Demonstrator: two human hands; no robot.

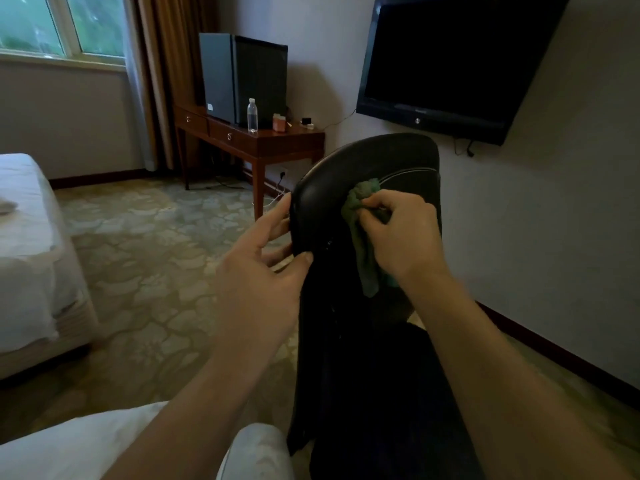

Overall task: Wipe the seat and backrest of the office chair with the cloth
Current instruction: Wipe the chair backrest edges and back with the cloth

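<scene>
Both forearms are reaching in from the near edge. Left hand (263,258) is gripping the left edge of the office chair backrest (332,181), fingers curling behind the rim, thumb lying on the near face. Right hand (405,233) is pinching the bunched green cloth (360,216) and holding it against the upper backrest; a tail of cloth is hanging down below the hand. Backrest is standing upright, right of centre; the seat is too dark to make out. A white bed (27,237) is sitting at the left on patterned carpet (145,258). Farther back, a wooden surface (287,138) is carrying 1 clear bottle (252,116) beside a black mini fridge (242,77). A dark TV (446,60) is hanging on the right wall. A window (62,26) is showing far left.
</scene>
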